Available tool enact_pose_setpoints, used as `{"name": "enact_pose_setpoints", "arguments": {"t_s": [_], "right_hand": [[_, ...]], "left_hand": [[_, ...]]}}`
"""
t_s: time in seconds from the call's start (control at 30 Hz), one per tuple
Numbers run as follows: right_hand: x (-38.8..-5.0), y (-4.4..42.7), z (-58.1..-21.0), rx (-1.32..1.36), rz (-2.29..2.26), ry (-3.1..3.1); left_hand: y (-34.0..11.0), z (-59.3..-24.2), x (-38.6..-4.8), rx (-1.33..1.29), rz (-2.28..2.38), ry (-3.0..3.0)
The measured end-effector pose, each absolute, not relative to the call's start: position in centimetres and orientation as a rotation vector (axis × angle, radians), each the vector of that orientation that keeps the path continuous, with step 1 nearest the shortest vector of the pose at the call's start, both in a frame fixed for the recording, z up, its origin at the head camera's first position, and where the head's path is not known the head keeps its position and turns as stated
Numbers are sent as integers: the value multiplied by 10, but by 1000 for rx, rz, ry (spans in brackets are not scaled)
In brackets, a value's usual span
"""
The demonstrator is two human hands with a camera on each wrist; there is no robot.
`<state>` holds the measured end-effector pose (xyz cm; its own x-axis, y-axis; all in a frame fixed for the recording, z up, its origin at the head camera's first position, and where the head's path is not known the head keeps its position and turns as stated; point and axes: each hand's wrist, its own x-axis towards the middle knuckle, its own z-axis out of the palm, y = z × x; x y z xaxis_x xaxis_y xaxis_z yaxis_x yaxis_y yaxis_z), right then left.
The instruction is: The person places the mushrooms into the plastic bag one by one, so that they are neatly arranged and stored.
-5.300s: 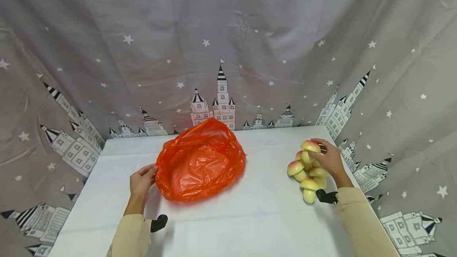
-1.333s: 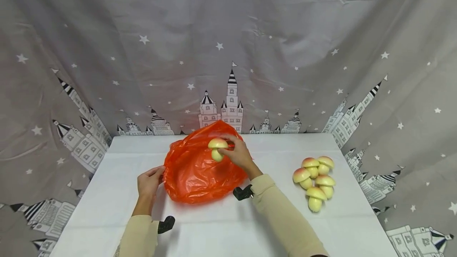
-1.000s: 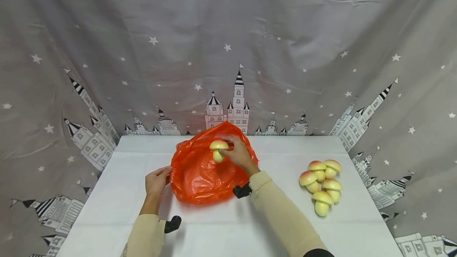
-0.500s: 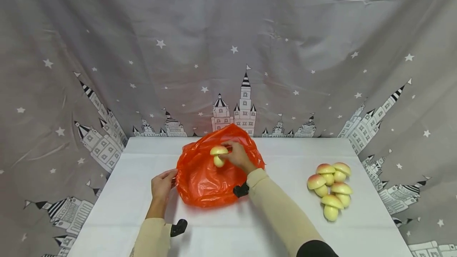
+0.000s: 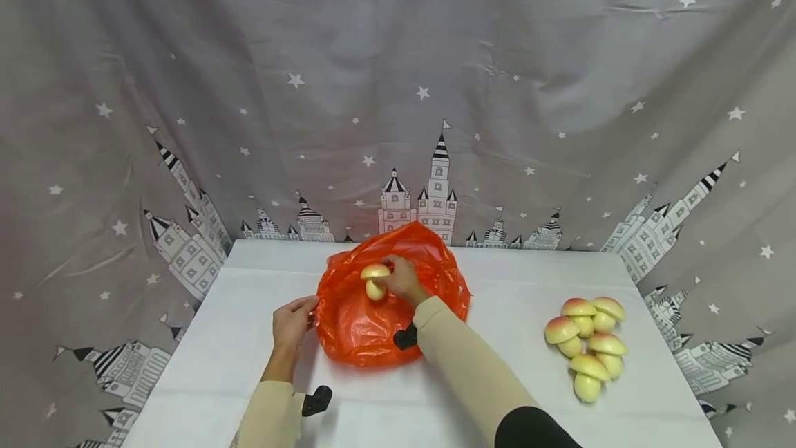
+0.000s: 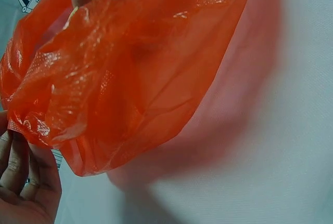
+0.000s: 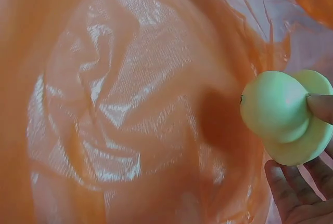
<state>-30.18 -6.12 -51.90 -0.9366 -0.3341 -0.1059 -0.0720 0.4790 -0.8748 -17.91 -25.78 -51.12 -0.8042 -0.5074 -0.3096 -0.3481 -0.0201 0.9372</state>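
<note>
1 mushroom (image 5: 375,272) in right grip (image 5: 401,281) — earlier at cluster (image 5: 601,344), now within red bag (image 5: 373,348) — left grip (image 5: 292,323) on rim (image 5: 322,323)

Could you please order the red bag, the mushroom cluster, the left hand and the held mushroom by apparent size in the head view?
Largest first:
1. Red bag
2. Mushroom cluster
3. Left hand
4. Held mushroom

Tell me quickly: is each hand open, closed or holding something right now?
Left hand: closed, pinching the red plastic bag by its edge.
Right hand: closed, holding a yellow mushroom-shaped piece.
</note>
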Motion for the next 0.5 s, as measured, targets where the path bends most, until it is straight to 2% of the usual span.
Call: {"name": "enact_pose_setpoints", "arguments": {"t_s": [0.5], "right_hand": [[-298, -95, -528, -327, -1399, 2488]], "left_hand": [[-258, -509, -176, 970, -1932, -2111]]}}
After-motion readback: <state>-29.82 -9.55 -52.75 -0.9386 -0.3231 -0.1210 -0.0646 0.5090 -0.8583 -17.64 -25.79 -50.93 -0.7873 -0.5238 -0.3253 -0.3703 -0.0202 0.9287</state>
